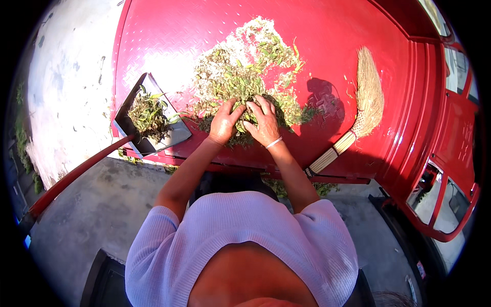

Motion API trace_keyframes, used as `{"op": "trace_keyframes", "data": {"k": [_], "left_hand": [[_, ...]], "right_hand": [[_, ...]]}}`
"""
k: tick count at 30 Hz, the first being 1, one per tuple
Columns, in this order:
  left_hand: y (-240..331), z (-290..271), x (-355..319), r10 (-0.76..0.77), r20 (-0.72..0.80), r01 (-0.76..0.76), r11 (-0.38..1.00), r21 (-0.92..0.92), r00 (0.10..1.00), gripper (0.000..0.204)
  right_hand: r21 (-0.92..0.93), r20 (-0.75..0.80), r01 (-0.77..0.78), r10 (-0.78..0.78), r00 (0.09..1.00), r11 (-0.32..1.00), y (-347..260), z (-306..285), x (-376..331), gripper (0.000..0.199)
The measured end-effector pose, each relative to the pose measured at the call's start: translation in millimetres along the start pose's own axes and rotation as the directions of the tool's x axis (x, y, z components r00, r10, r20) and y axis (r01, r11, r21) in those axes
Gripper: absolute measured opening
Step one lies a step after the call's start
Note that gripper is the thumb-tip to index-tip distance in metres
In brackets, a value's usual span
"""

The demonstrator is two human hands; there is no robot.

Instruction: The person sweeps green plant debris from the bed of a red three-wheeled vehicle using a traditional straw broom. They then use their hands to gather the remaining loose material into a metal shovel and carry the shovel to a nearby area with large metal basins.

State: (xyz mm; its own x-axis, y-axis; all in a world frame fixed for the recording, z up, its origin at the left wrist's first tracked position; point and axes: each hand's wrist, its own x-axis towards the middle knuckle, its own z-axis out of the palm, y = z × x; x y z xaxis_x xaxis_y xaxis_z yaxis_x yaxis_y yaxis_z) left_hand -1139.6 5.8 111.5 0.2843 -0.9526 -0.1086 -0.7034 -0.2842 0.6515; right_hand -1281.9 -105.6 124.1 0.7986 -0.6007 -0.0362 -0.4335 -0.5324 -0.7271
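A loose heap of green and yellowish pods (230,82), mixed with dry bits, lies spread over a red metal truck bed (327,36). Both my hands are at its near edge, close together. My left hand (224,124) has its fingers bent into the pods, the thumb toward the right. Beside it, my right hand (264,123), with a pale band at the wrist, curls its fingers around pods from the other side. The fingertips are partly buried, and what lies under the palms is hidden.
A dustpan (176,134) holding similar plant matter (147,115) rests on the bed's left edge. Its long red handle (76,176) slants out to the lower left. A straw broom (365,97) lies at right, before the red cab (455,148). Plant scraps (325,188) show below the near edge.
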Motion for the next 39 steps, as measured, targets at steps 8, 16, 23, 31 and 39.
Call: {"op": "trace_keyframes", "data": {"k": [8, 16, 23, 31, 39], "left_hand": [[-11.1, -0.8, -60.1, -0.404, -0.056, 0.404, 0.879, 0.255, 0.913, 0.116], [5.9, 48.6, -34.9, -0.282, 0.039, 0.279, 0.957, 0.075, 0.959, 0.104], [-6.8, 34.0, -9.0, -0.165, 0.015, 0.157, 0.903, -0.4, 0.986, 0.074], [-34.2, -39.3, -28.9, -0.161, -0.1, 0.109, 0.911, -0.397, 0.982, 0.067], [-147.9, -136.3, -124.3, -0.432, -0.346, 0.405, 0.902, -0.15, 0.833, 0.066]], "right_hand": [[-0.281, -0.087, -0.555, 0.555, 0.828, 0.783, 51.0, -17.7, -86.2, 0.121], [-0.18, -0.079, -0.285, 0.275, 0.958, 0.942, 8.3, 48.2, -60.4, 0.1], [0.144, -0.134, -0.188, 0.208, 0.969, 0.972, -3.9, 53.2, -29.3, 0.076], [0.181, -0.066, -0.039, 0.051, 0.996, 0.983, -66.9, 67.1, 10.6, 0.069], [0.382, 0.224, 0.124, -0.222, 0.949, 0.916, -165.4, 213.0, 59.7, 0.08]]}}
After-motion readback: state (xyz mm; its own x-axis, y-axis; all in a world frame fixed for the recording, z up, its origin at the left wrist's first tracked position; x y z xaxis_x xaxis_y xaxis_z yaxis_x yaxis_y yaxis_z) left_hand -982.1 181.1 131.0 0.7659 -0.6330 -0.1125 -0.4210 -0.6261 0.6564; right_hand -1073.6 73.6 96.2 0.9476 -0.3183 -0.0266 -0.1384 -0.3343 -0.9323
